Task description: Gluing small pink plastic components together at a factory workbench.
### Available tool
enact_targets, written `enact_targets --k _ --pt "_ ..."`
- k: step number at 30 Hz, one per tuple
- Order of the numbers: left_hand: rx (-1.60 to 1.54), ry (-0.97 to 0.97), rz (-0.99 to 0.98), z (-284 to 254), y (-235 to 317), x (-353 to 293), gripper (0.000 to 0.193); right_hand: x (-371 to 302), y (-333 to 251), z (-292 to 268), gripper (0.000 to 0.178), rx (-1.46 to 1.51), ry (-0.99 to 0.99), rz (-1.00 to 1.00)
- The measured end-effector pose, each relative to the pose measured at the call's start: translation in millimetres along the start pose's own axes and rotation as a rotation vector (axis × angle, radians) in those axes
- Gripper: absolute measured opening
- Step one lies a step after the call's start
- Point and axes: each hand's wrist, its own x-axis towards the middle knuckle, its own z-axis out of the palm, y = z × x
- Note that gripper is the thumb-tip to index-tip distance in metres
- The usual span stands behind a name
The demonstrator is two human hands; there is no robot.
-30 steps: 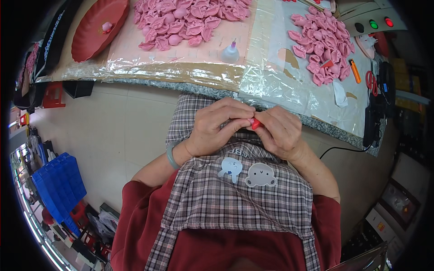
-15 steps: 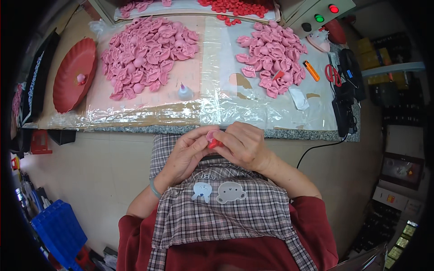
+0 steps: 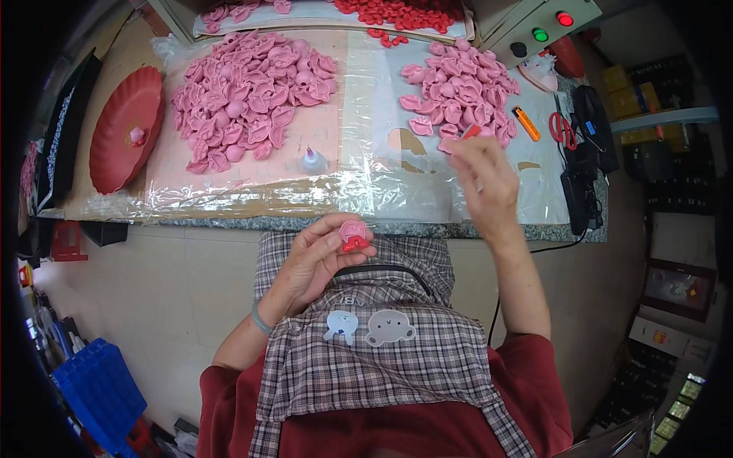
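Note:
My left hand (image 3: pixel 313 258) holds a small moulded pink piece with a red part at its lower edge (image 3: pixel 354 236), between thumb and fingers, just in front of the table edge. My right hand (image 3: pixel 486 183) is stretched over the table at the right-hand pile of pink moulded pieces (image 3: pixel 466 84). Its fingers are apart, and their tips are beside a flat red thing (image 3: pixel 472 131) on the near side of that pile. Whether they touch it is unclear.
A larger pile of pink pieces (image 3: pixel 244 99) lies at left, near a red fluted dish (image 3: pixel 114 145). A small bottle with a thin tip (image 3: pixel 311 160), an orange cutter (image 3: pixel 526 124) and red scissors (image 3: pixel 563 130) lie on the table. Red pieces (image 3: pixel 405 14) fill a shelf behind.
My right hand has left the piece in my left hand and moved forward and right to the right-hand pile. My left hand still holds the pink and red piece, now in fuller view.

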Motion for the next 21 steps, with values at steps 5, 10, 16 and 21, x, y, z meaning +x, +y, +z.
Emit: enact_targets --k 5,10,16,21 --pt "-0.05 -0.01 -0.036 2.1 0.8 -0.8 0.047 13.5 52.5 -14.8 0.035 -0.375 -0.161 -0.013" --pt "-0.034 -0.018 -0.035 0.1 -0.6 -2.2 0.045 14.2 64.0 -9.9 0.026 -0.374 -0.255 0.011" --pt "-0.012 -0.038 -0.045 4.1 7.2 -1.8 0.043 10.3 44.2 -29.1 0.014 -0.161 -0.209 0.138" --pt "0.009 -0.043 -0.058 4.7 9.7 1.1 0.041 -18.2 15.8 -16.3 0.014 0.152 -0.491 0.277"
